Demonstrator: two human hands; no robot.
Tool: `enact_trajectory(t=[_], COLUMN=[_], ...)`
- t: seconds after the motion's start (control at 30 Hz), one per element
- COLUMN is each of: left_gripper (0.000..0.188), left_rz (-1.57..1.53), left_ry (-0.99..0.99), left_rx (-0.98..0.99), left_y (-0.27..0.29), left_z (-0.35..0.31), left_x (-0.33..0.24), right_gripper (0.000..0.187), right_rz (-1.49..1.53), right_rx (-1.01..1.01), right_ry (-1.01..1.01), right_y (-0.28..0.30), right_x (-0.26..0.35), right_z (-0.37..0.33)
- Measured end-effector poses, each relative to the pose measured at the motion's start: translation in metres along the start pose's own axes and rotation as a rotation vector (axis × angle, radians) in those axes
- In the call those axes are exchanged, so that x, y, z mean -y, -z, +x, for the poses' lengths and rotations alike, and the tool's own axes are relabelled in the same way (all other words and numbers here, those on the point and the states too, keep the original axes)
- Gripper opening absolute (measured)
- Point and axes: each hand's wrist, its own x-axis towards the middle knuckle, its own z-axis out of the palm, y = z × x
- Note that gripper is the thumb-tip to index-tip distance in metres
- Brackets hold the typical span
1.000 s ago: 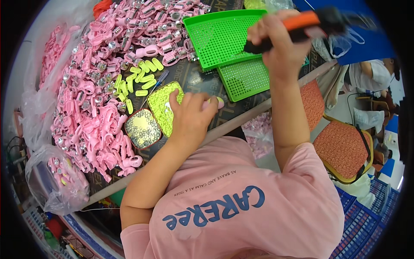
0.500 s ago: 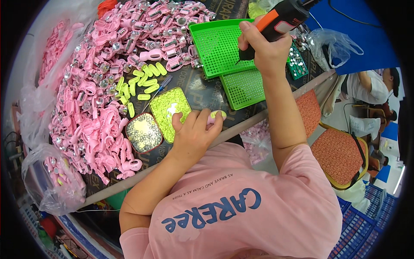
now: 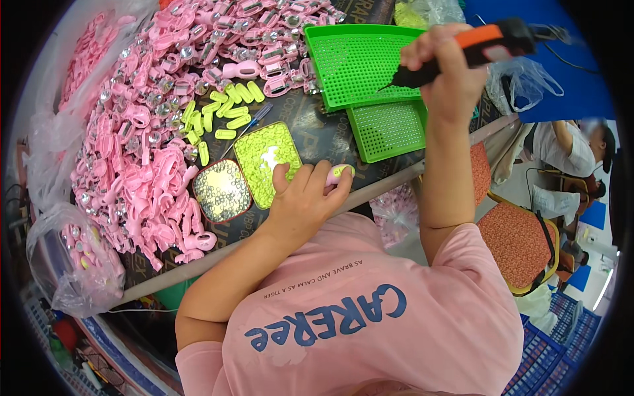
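My left hand (image 3: 305,201) is closed around a small pink plastic piece with a yellow-green part (image 3: 339,175), which sticks out past my fingers at the table's near edge. My right hand (image 3: 456,82) grips a black and orange electric screwdriver (image 3: 492,43). It is held over the upper green perforated tray (image 3: 363,63), its thin bit pointing left. Beside my left hand lie a tin of small yellow-green parts (image 3: 267,148) and a round-cornered tin of small metal pieces (image 3: 223,191). A blue-handled screwdriver (image 3: 263,111) rests above the yellow-green tin.
A large heap of pink plastic parts (image 3: 142,152) covers the left side of the table. Several yellow-green oblong pieces (image 3: 238,112) lie beside it. A second green tray (image 3: 389,135) sits under the first. Plastic bags (image 3: 525,82) lie at the right; another person (image 3: 564,142) sits beyond.
My right hand and the electric screwdriver have moved right, and the tool now lies more nearly level. My left hand keeps the pink piece, and the whole view has shifted slightly.
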Motion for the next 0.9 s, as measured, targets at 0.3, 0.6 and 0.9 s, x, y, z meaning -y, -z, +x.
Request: enact_trajectory(t=[0.3, 0.6, 0.9], left_gripper=[0.037, 0.036, 0.035], left_rz=[-0.011, -0.024, -0.040], left_ry=[0.001, 0.025, 0.031], left_rx=[-0.088, -0.087, -0.082], left_y=[-0.009, -0.008, -0.008], left_z=[0.004, 0.001, 0.000], left_x=[0.001, 0.000, 0.000], right_gripper=[0.007, 0.013, 0.013], right_rz=[0.255, -0.152, -0.150], right_rx=[0.198, 0.221, 0.222], right_ry=[-0.346, -0.418, -0.411], right_y=[-0.059, -0.078, -0.077], right_x=[0.026, 0.026, 0.021], right_z=[-0.059, -0.066, -0.070])
